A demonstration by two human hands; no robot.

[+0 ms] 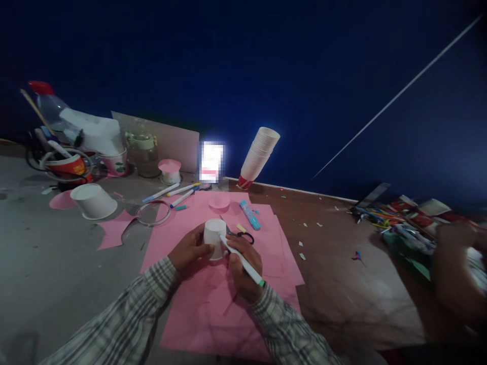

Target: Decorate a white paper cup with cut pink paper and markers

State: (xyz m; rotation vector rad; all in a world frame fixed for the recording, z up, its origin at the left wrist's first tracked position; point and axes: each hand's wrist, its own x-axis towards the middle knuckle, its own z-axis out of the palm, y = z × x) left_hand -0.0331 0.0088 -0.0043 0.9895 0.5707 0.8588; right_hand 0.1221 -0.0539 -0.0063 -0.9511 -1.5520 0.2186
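Observation:
My left hand (192, 249) grips a small white paper cup (213, 252) from its left side, with the thumb across the front. The cup stands bottom up over pink paper (190, 314). In my right hand (246, 266) is a white marker pen (245, 264) with a green end; its tip meets the cup, or comes very close to it. Scissors with black handles (248, 236) lie just behind my right hand, partly hidden by it. A blue glue stick (250, 215) and a pink paper disc (219, 204) rest farther back on the paper.
Several markers (162, 192) and a tape ring (153, 213) lie at the left, near a larger white cup (93, 201). A tall stack of paper cups (259, 154) leans against the blue wall. Another person's arm (454, 268) is at the right, by a pile of craft materials (409, 228).

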